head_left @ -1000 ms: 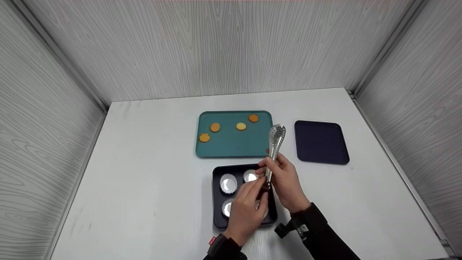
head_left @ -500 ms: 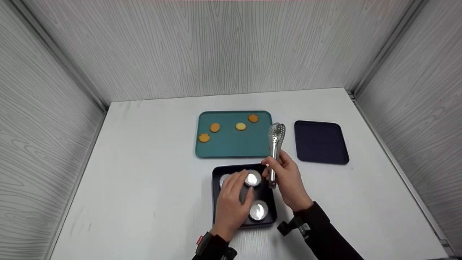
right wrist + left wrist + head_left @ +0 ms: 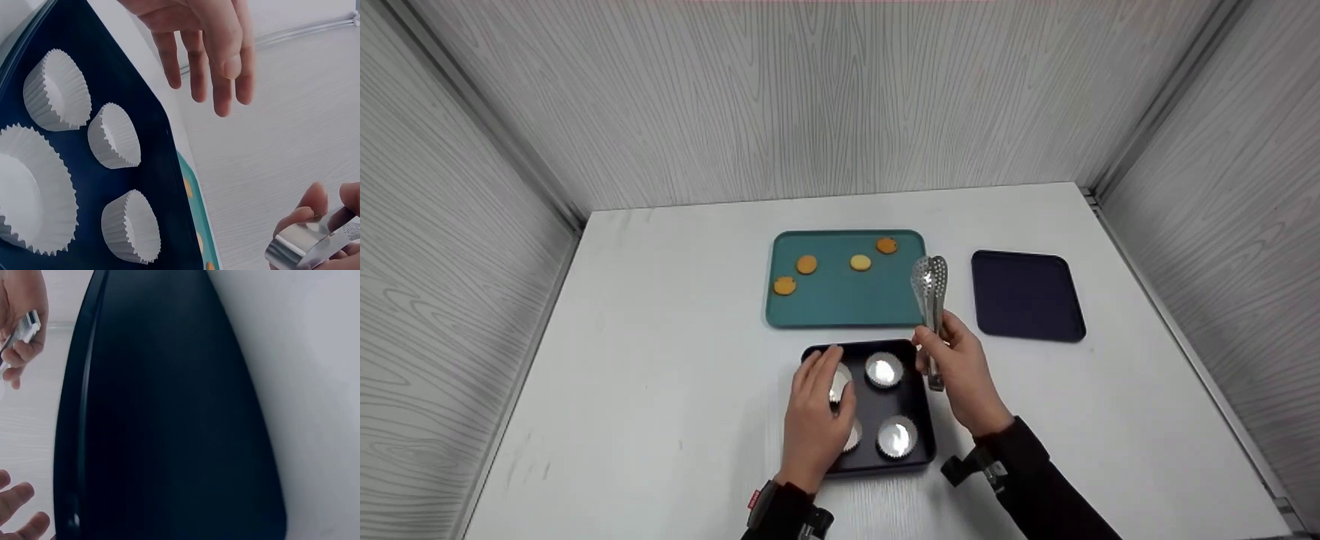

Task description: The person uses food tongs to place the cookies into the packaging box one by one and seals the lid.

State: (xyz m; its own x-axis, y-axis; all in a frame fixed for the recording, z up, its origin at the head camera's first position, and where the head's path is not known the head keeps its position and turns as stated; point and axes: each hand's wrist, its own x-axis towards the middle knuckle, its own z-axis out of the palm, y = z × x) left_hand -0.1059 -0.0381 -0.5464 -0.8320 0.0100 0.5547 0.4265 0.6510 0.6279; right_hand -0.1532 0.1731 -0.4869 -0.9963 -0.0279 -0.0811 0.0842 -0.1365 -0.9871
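Note:
In the head view my right hand (image 3: 960,375) grips metal tongs (image 3: 931,289), their perforated heads pointing away from me and slightly spread. My left hand (image 3: 814,420) hovers over the left side of a dark baking tray (image 3: 870,409), fingers extended, holding nothing. White fluted paper cups (image 3: 884,370) stand in that tray, the left ones partly hidden by this hand. From the right wrist, the left hand (image 3: 208,50) shows with loose, straight fingers above the tray's edge, and the tongs' bent end (image 3: 298,242) sticks out of the right hand's grip.
Behind the baking tray lies a teal tray (image 3: 847,304) with several cookies (image 3: 807,264) scattered on it. A flat dark square tray (image 3: 1027,296) lies to the right. Grey wood-grain panels (image 3: 840,97) enclose the white table (image 3: 660,337) at the back and sides.
My left hand has left the lower end of the tongs and moved left across the baking tray. The tongs' heads have come apart slightly; my right hand keeps hold of them.

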